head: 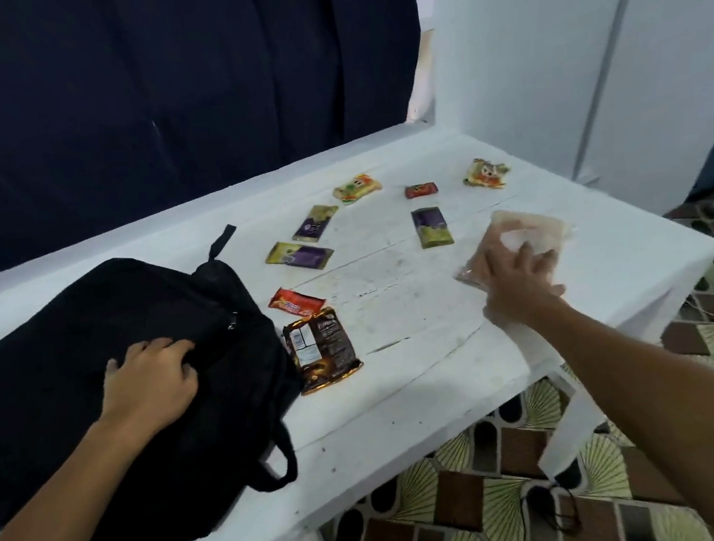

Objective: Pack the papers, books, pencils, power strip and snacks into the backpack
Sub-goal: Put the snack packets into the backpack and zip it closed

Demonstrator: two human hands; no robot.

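Seemingly papers, books, pencils, strip packed or unseen; snacks remain. Left hand (pixel 150 384), grip spread, flat on backpack (pixel 88 403); right hand (pixel 521 280), fingers splayed, pressing clear packet (pixel 525 231) at three o'clock. Eight wrappers loose on surface (pixel 427 352).

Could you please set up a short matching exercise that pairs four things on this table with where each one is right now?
Things:
1. Backpack
2. Clear bag
3. Brown snack pack
4. Small red packet

Places:
A. Far side of the table, between two pale yellow packets
B. Under the left hand
C. Just right of the backpack, near the table's middle
D. Under the right hand, near the right edge

Pairs: 1-B, 2-D, 3-C, 4-A
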